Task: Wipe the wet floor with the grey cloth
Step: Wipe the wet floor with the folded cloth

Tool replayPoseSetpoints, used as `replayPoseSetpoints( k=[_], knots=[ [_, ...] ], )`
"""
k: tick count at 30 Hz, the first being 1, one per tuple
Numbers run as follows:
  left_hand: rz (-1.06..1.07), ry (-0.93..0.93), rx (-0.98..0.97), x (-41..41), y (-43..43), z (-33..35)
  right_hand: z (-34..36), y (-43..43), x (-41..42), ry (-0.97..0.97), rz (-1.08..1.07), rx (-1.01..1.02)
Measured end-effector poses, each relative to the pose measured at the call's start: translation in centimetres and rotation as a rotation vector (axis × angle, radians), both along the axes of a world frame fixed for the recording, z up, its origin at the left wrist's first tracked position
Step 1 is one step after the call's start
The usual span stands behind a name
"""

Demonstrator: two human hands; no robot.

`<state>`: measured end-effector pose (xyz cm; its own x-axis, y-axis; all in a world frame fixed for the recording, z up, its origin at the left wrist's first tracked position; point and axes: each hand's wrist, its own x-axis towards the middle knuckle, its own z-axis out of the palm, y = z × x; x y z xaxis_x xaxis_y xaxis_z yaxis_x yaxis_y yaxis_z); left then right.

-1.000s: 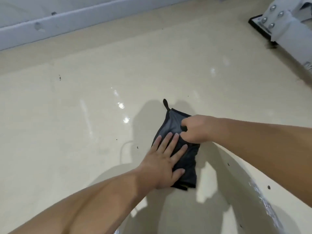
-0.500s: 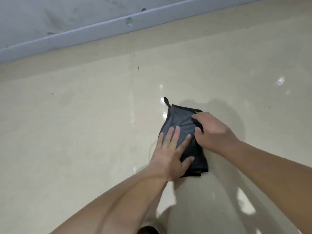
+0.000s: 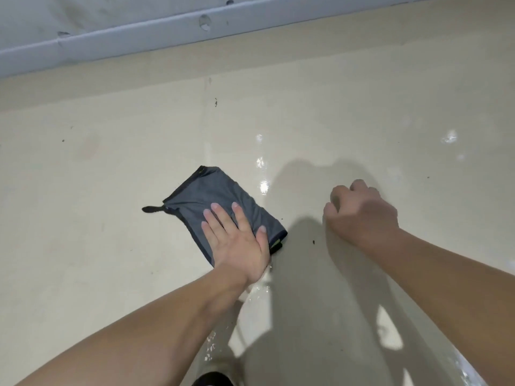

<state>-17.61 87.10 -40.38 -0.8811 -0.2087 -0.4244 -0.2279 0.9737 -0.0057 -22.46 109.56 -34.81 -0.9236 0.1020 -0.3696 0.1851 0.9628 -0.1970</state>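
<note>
The folded grey cloth (image 3: 211, 196) with a dark hem and a small black loop lies flat on the cream floor (image 3: 111, 190), left of centre. My left hand (image 3: 237, 243) presses on its near part with straight, spread fingers. My right hand (image 3: 359, 213) is off the cloth, to its right, curled into a loose fist that holds nothing, with its knuckles at the floor. Wet, shiny patches glint just right of the cloth and along the floor near my left wrist.
A grey-white skirting board (image 3: 195, 29) and wall run along the far edge of the floor. Small dark specks dot the floor. Shadows of my arms fall across the wet area between my hands. A dark object (image 3: 213, 379) shows at the bottom edge.
My right hand has let go of the cloth and moved off to the right. My left hand has slid the cloth leftwards, and it has turned so its loop points left.
</note>
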Motion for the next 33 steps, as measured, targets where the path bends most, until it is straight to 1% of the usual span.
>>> replayPoseSetpoints(
  k=[2, 5, 8, 10, 12, 13, 15, 17, 19, 22, 24, 26, 29, 31, 33],
  knots=[
    [-0.100, 0.045, 0.012, -0.5, 3.3, -0.4, 0.1, 1.9, 0.7, 0.034, 0.015, 0.058],
    [-0.350, 0.136, 0.070, -0.1, 8.9, -0.4, 0.2, 4.9, 1.4, -0.032, 0.008, 0.120],
    [-0.569, 0.144, 0.056, 1.8, 12.8, -0.6, -0.2, 7.5, 2.4, -0.028, 0.026, 0.059],
    [-0.620, 0.128, 0.059, 3.1, 13.1, -0.6, -0.5, 8.8, 2.9, 0.015, 0.072, 0.032],
    [-0.596, 0.116, 0.109, 4.8, 12.2, -0.5, -0.3, 9.3, 3.2, -0.012, 0.083, 0.001],
    [-0.585, 0.095, 0.096, 5.7, 11.5, -0.3, -0.1, 8.9, 3.3, -0.055, 0.077, -0.007],
    [-0.526, 0.002, 0.027, 8.3, 10.4, 0.4, 0.6, 7.7, 3.8, -0.102, 0.076, -0.029],
    [-0.410, -0.105, -0.004, 10.7, 9.7, 1.6, 0.7, 5.9, 4.6, -0.075, 0.108, -0.072],
    [-0.290, -0.214, -0.049, 12.5, 8.9, 3.1, 0.7, 3.8, 5.9, -0.101, 0.131, -0.165],
    [-0.170, -0.360, -0.062, 12.4, 8.0, 5.9, 1.9, 0.9, 7.4, -0.233, 0.132, -0.296],
    [-0.076, -0.385, 0.007, 11.3, 7.7, 8.8, 3.8, -0.4, 8.1, -0.283, 0.152, -0.342],
    [-0.095, -0.391, 0.048, 10.6, 7.4, 12.1, 5.6, -1.1, 8.7, -0.323, 0.166, -0.368],
    [-0.207, -0.417, 0.029, 10.4, 7.4, 16.1, 7.5, -0.7, 9.7, -0.365, 0.207, -0.345],
    [-0.247, -0.414, -0.004, 10.0, 7.5, 16.7, 7.5, -0.5, 10.0, -0.377, 0.186, -0.347],
    [-0.275, -0.391, -0.018, 9.1, 7.3, 15.3, 7.4, -0.9, 10.1, -0.382, 0.138, -0.366]
  ],
)
